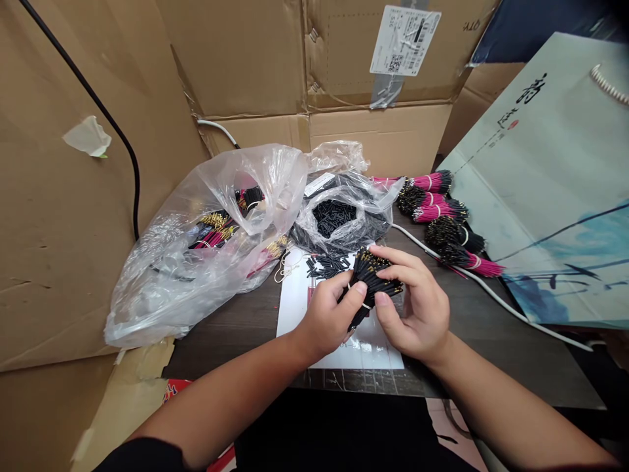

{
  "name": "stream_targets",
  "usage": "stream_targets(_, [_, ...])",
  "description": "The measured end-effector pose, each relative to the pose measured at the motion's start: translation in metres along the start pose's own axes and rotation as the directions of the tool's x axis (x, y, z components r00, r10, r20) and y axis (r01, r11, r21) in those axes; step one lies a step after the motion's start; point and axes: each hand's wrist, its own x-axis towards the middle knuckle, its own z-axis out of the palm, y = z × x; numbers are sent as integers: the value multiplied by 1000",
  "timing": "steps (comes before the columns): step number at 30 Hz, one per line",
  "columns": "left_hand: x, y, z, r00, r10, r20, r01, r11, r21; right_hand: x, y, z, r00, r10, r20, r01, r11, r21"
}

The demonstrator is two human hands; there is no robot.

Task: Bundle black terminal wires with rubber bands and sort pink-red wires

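A bundle of black wires [369,285] with gold-coloured tips, tied with a pale band, is held above a white sheet [356,353]. My left hand [330,309] grips its lower left side, thumb across the band. At the right side, the curved fingers of my right hand [415,305] touch the tips, with thumb and fingers apart. Behind the bundle, loose short black tubes [327,266] lie on the sheet. An opened plastic bag [376,226] just beyond holds many more of these tubes [334,217].
At left, a large clear plastic bag [162,288] holds pink and black wire bundles. More tied bundles [437,211] lie at right beside a white cable [515,311] and a pale paper bag [565,177]. Cardboard [246,59] stands behind the dark table [491,347].
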Motion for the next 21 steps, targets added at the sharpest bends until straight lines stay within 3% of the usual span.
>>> stream_targets(5, [-1, 2, -4, 989, -30, 142, 63, 968, -241, -1, 7, 2, 1000, -28, 1, 27, 990, 137])
stream_targets(10, [3, 3, -8, 908, -48, 417, 253, 855, -452, 4, 11, -5, 997, -54, 54, 43, 980, 192])
stream_targets(14, [5, 8, -7, 829, -81, 553, 347, 851, -394, 9, 13, -14, 995, -55, 80, 32, 964, 264])
stream_targets(17, [5, 10, -7, 774, -99, 625, 352, 889, -294, 14, 11, -18, 992, -28, 123, -15, 941, 338])
stream_targets(21, [6, 9, -8, 767, -106, 633, 317, 920, -231, 21, 3, -16, 979, -23, 203, -56, 925, 375])
